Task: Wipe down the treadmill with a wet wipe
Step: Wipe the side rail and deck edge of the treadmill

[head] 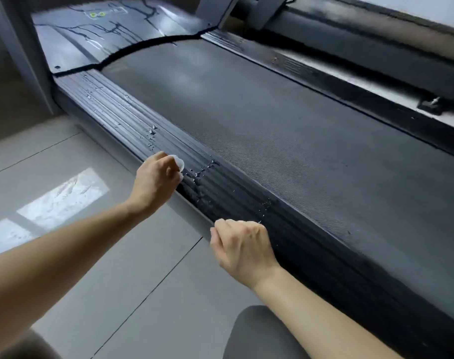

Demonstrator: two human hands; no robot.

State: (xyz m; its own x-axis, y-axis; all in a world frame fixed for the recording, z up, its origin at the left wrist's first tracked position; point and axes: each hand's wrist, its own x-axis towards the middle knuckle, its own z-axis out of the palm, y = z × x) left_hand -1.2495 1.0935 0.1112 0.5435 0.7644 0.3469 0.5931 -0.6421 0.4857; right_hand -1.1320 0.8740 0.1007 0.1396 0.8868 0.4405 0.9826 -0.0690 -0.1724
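Observation:
The treadmill's dark belt point(285, 130) runs across the head view, with a ribbed black side rail point(117, 110) along its near left edge. White crumbs and droplets lie scattered on that rail. My left hand point(154, 182) grips a small white wad, the wet wipe point(178, 163), pressed against the rail's outer edge. My right hand point(242, 248) is curled at the rail's edge lower down; a sliver of white shows at its fingertips, and what it holds is hidden.
Grey floor tiles point(104, 255) with bright window reflections lie left of the treadmill. The motor cover point(112, 29) and an upright post point(21, 47) stand at the far end. The far side rail point(298, 66) borders a wall base. My knee point(259, 335) is at the bottom.

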